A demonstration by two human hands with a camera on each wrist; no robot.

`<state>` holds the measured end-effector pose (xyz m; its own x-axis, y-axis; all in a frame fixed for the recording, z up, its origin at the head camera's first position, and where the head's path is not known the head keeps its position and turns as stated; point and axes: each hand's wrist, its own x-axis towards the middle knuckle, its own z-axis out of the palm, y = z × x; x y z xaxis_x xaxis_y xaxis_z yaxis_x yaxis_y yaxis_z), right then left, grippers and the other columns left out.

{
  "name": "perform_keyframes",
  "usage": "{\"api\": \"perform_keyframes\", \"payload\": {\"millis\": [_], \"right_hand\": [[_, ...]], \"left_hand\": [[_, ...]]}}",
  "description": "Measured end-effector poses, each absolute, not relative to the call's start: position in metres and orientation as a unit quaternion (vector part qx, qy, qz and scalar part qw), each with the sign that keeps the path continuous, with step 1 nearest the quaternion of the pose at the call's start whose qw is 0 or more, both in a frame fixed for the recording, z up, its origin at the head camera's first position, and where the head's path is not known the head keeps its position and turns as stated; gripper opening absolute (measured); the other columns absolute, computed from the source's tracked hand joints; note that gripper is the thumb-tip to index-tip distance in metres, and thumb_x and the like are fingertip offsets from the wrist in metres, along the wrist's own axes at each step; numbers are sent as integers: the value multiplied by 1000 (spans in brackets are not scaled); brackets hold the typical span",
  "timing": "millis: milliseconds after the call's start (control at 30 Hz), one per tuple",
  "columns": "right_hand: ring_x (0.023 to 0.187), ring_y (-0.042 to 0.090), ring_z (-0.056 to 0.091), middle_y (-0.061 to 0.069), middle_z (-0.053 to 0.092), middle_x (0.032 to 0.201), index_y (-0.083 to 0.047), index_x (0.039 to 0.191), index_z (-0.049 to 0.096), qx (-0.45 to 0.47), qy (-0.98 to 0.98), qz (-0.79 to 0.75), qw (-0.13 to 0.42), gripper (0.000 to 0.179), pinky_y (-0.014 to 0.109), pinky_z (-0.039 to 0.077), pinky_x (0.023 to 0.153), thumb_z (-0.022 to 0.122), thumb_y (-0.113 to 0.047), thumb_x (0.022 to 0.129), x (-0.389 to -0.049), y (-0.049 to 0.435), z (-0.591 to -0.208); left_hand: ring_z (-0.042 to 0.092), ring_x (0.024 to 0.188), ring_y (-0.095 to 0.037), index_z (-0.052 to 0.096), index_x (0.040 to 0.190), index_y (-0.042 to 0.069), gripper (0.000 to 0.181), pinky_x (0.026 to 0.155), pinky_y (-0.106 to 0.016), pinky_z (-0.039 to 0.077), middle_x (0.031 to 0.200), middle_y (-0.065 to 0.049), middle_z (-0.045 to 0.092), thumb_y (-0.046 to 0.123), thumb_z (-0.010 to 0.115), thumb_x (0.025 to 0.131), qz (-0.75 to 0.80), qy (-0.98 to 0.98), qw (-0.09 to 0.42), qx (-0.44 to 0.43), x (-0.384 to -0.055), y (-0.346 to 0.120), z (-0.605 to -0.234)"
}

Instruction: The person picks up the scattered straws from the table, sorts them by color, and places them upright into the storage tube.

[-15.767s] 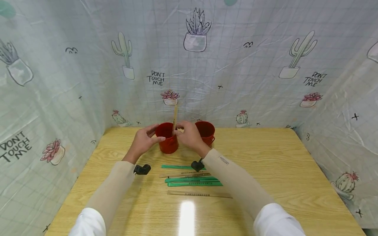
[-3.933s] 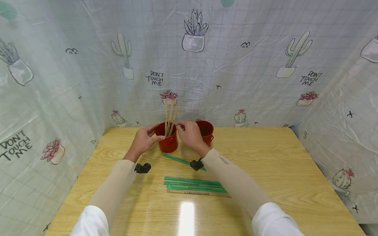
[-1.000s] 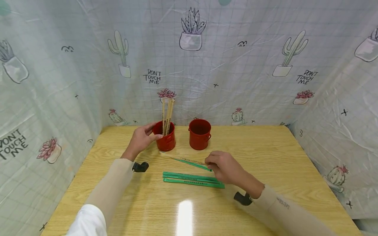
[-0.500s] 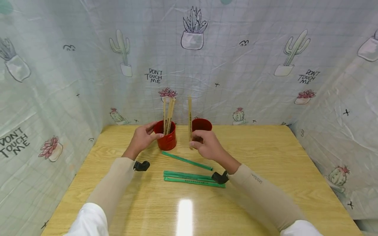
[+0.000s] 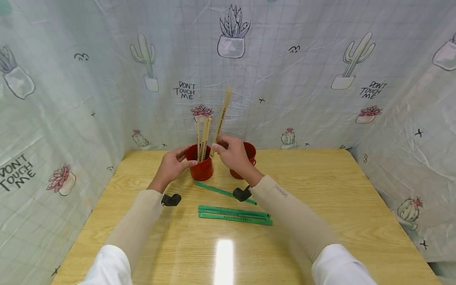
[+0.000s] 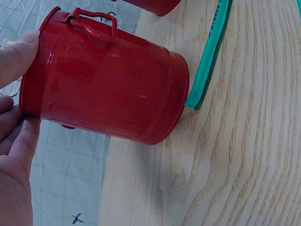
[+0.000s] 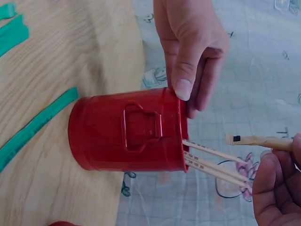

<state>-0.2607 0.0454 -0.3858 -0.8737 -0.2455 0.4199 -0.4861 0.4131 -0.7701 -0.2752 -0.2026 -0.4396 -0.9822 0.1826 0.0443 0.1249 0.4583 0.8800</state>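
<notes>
My left hand (image 5: pixel 171 168) holds the rim of the left red bucket (image 5: pixel 202 171), its thumb on the near side and fingers round the far side. Several straws in brown printed paper (image 5: pixel 204 138) stand in that bucket, leaning slightly. My right hand (image 5: pixel 233 154) pinches another brown paper-wrapped straw (image 5: pixel 221 118) near its lower end, tilted upright just right of the bucket's rim. In the right wrist view, the lower end of this straw (image 7: pixel 249 140) points toward the bucket mouth, apart from it.
A second red bucket (image 5: pixel 250 150) stands to the right, partly behind my right hand. One green-wrapped straw (image 5: pixel 217 190) lies slanted before the buckets. Several more green ones (image 5: pixel 233 212) lie together nearer me. A printed curtain (image 5: pixel 270 71) hangs behind the table.
Brown straws have gone from the table into the left bucket. Over the last second my right hand has picked up one, turned it upright and brought it left to that bucket.
</notes>
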Motion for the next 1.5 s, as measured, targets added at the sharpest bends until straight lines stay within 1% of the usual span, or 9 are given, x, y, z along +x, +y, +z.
{"api": "perform_keyframes", "payload": {"millis": [200,400,567,733,833,1000,1100,1300,1500], "right_hand": [[72,21,51,12,64,78,-2,89,70,190,-837,504,99,20,28,42,65,66,-16,103,-281,26,-394],[78,21,58,14,75,96,-1,109,78,170,-863,474,44,24,27,47,66,62,-19,105,-288,14,-409],[71,20,54,9,68,81,-5,109,79,162,-884,438,32,25,26,42,59,62,-22,106,-290,12,-416],[65,18,52,1,57,67,-8,96,78,157,-904,395,48,25,26,39,55,62,-25,106,-288,17,-419],[64,19,51,4,57,68,-8,89,75,173,-907,379,58,28,27,38,56,62,-25,106,-284,22,-418],[75,18,58,5,72,87,-7,100,78,206,-899,382,56,21,27,48,65,64,-23,104,-271,33,-415],[79,18,61,6,75,94,-7,105,78,219,-890,397,47,17,29,54,70,66,-19,103,-261,42,-415],[83,18,65,8,75,100,-5,106,77,238,-882,405,37,15,32,59,77,68,-15,102,-243,59,-419],[81,14,66,8,77,99,-7,103,78,256,-874,411,40,10,27,58,75,70,-13,100,-229,80,-430]], "left_hand": [[44,152,-35,44,159,10,70,116,-47,48,164,-14,45,24,75,98,520,849,21,96,-276,-204,-441],[44,152,-35,45,159,11,70,116,-47,49,164,-15,45,24,75,98,518,850,19,94,-276,-205,-442],[44,152,-36,45,159,10,70,115,-47,49,164,-16,43,24,76,98,519,849,19,98,-276,-204,-441],[44,152,-35,45,159,10,70,116,-46,49,165,-16,43,25,75,98,518,850,20,96,-276,-204,-442],[44,152,-35,44,159,10,69,116,-47,49,165,-16,43,24,74,98,516,851,18,98,-276,-205,-443],[45,151,-35,45,159,10,69,116,-48,49,164,-15,45,24,74,98,510,854,14,98,-276,-205,-442],[46,151,-35,45,159,11,69,115,-48,50,164,-14,45,25,75,98,508,856,17,92,-275,-204,-440],[45,151,-35,45,159,12,70,116,-49,49,164,-14,44,26,75,98,505,858,23,85,-274,-203,-438],[44,152,-36,43,160,12,71,116,-49,49,165,-15,43,28,74,99,496,864,29,88,-274,-204,-437]]}}
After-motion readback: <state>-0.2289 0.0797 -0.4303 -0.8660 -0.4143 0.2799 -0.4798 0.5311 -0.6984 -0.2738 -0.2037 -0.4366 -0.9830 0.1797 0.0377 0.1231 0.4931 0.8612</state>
